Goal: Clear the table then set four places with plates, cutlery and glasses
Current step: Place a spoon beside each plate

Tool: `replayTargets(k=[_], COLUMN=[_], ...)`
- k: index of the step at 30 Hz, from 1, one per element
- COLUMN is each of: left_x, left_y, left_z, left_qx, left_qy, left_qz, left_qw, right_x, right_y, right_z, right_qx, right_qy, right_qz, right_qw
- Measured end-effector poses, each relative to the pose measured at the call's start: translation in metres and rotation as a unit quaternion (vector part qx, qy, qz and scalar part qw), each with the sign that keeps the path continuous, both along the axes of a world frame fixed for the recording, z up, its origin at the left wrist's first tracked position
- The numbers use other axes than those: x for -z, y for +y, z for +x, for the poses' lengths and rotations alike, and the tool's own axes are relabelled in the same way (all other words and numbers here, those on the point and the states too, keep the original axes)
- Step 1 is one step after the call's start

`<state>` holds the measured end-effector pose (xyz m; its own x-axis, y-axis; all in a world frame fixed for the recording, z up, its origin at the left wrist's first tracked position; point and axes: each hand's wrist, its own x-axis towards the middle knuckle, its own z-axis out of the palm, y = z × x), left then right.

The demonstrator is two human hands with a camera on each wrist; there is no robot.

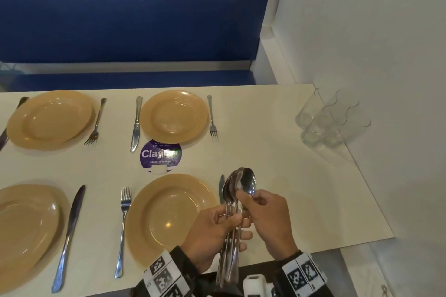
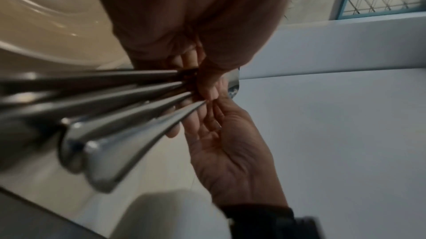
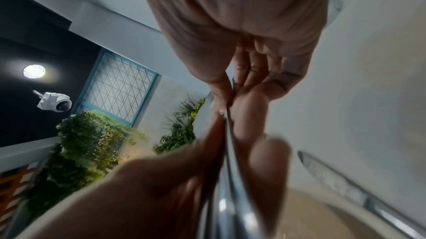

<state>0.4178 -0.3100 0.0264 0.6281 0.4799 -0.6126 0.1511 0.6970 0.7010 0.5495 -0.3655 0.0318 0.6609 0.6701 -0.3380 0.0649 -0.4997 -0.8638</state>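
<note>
The left hand (image 1: 212, 231) clenches a bundle of spoons (image 1: 233, 224) above the near-right plate (image 1: 169, 219); the right hand (image 1: 270, 214) pinches 1. Their exact count is unclear, and their handles partly hide the knife (image 1: 221, 188).

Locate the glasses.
Head view: the glasses cluster at the table's far right, against the wall, beyond the spoons.

Both hands are bare, and dark sleeves reach down to the wrists. Around the left wrist (image 1: 166, 275) and the right wrist (image 1: 303, 272) sit white bands printed with black-and-white square coded markers. A small white device with a dark slot (image 1: 253, 283) shows between the two wrists.
</note>
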Motion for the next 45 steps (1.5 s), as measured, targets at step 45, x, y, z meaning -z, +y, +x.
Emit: replayTargets(k=[45], left_x=[0.002], left_y=[0.052], left_z=[-0.108], left_qx=[-0.214], left_qy=[0.042], left_qz=[0.045], left_qw=[0.975], right_x=[0.107], right_y=[-0.011], right_z=[0.004], right_qx=[-0.108], right_qy=[-0.151], right_qz=[-0.154], right_qw=[0.971])
